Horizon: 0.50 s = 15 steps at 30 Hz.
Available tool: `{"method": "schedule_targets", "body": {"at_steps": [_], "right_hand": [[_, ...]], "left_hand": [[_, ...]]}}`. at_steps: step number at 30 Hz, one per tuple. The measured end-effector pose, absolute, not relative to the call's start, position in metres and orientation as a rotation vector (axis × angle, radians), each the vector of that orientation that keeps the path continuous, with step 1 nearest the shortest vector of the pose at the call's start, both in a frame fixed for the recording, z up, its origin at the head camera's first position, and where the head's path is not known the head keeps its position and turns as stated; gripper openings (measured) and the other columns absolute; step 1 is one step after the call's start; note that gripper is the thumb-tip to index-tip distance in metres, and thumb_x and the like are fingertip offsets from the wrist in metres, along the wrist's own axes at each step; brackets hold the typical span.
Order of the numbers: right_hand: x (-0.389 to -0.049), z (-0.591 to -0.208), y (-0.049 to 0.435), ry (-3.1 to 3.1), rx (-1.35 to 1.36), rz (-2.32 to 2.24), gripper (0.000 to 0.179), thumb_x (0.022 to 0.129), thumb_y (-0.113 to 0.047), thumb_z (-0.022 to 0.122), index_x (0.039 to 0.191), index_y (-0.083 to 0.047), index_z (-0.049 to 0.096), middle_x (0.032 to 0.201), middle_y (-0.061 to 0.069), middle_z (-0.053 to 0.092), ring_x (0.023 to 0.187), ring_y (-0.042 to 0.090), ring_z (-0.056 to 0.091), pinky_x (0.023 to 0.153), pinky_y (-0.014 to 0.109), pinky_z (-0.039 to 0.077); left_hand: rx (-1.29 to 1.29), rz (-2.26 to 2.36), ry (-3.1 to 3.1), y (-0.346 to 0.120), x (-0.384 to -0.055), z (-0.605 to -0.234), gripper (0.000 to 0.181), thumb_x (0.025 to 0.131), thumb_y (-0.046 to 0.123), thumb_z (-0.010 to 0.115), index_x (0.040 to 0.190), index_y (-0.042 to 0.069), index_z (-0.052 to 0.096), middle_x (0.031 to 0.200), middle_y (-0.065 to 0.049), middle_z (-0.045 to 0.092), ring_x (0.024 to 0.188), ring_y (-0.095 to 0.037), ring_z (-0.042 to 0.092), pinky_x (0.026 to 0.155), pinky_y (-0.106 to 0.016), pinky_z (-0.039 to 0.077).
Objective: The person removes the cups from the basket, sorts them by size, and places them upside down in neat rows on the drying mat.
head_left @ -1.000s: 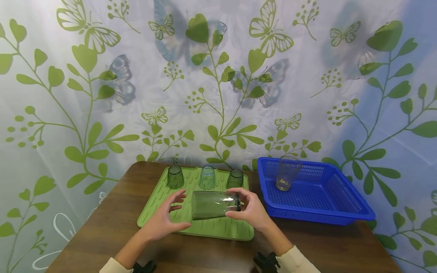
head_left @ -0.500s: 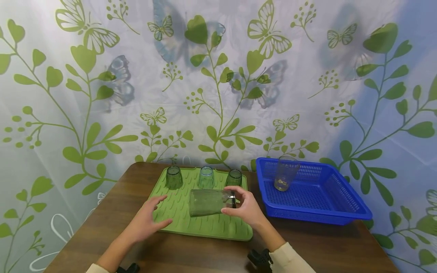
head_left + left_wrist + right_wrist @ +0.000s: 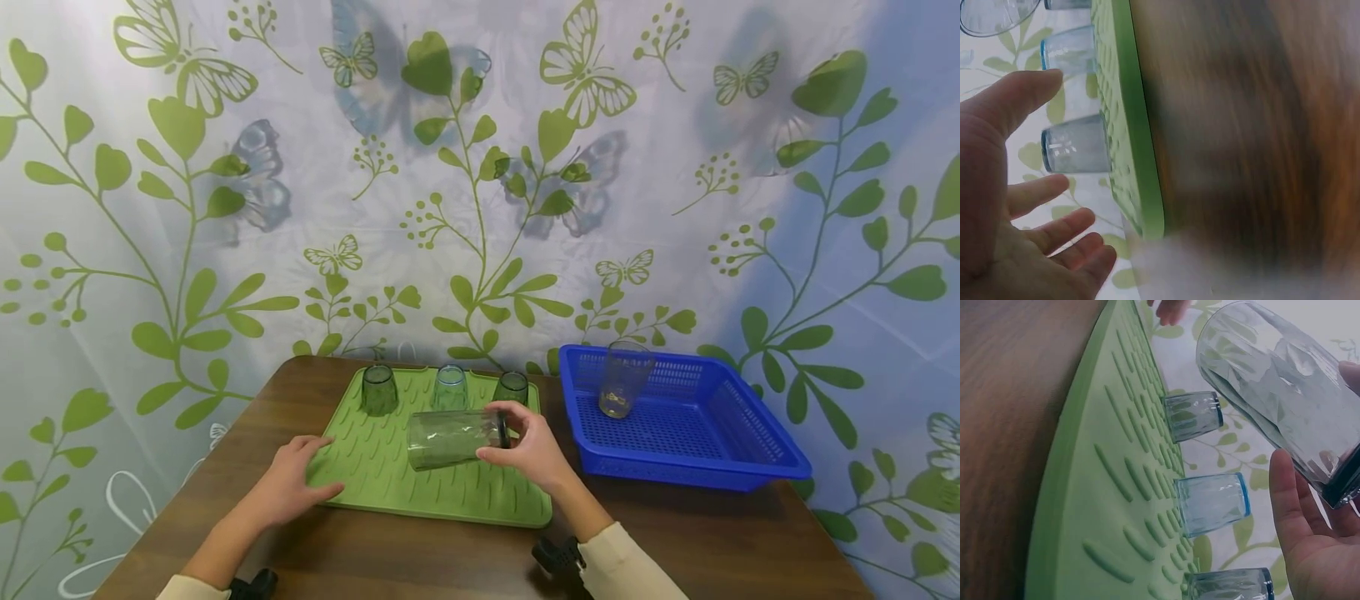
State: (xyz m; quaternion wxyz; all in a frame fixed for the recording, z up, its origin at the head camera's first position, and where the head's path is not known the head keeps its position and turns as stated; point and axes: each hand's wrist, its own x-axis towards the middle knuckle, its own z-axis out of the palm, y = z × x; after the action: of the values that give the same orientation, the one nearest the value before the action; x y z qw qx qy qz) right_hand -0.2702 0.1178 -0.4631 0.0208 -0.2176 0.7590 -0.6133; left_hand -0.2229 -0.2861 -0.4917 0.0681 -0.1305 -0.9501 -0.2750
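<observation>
My right hand [image 3: 525, 446] grips a tall tinted glass [image 3: 450, 437] by its thick base end. The glass lies sideways in the air over a green drying mat [image 3: 375, 492], its rim pointing left. In the right wrist view, thumb and fingers hold the dark base of the glass [image 3: 1285, 381]. My left hand [image 3: 288, 483] hovers at the mat's left edge, fingers spread and holding nothing; the left wrist view shows its loose fingers [image 3: 1060, 228]. Along the mat's back stand three upside-down tumblers: a dark one [image 3: 379, 390], a bluish one [image 3: 450, 388] and another dark one [image 3: 512, 387].
A blue plastic basket [image 3: 697, 471] stands to the right of the mat, with one clear glass [image 3: 624, 379] leaning inside it. Both mat and basket rest on a brown wooden table [image 3: 360, 558]. Behind hangs a leaf-and-butterfly patterned curtain [image 3: 480, 208].
My left hand has moved left, away from the glass's rim to the mat's left edge. My right hand keeps hold of the glass, which has shifted slightly left and up.
</observation>
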Motion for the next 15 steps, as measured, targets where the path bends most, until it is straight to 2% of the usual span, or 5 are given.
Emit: {"method": "schedule_targets", "body": {"at_steps": [8,15], "right_hand": [[-0.277,-0.461,0.113,2.414,-0.653,-1.858,0.061,0.081,-0.024,0.090,0.136,-0.019,0.063,0.129,0.007,0.065,0.117,0.025,0.065,0.078,0.036,0.060],[-0.281,-0.459,0.110,2.431,-0.677,-1.858,0.063,0.080,-0.027,0.090,0.136,-0.020,0.063,0.122,0.007,0.068,0.111,0.023,0.066,0.079,0.038,0.059]], "left_hand": [[-0.359,-0.761,-2.979,-0.300,-0.227,-0.497,0.084,0.084,0.046,0.082,0.143,-0.007,0.053,0.140,-0.034,0.049,0.128,-0.063,0.041,0.098,-0.072,0.042],[-0.306,-0.678,-3.048,-0.304,-0.226,-0.496,0.091,0.084,0.052,0.080,0.145,-0.008,0.049,0.146,-0.039,0.043,0.132,-0.067,0.037,0.098,-0.075,0.040]]}}
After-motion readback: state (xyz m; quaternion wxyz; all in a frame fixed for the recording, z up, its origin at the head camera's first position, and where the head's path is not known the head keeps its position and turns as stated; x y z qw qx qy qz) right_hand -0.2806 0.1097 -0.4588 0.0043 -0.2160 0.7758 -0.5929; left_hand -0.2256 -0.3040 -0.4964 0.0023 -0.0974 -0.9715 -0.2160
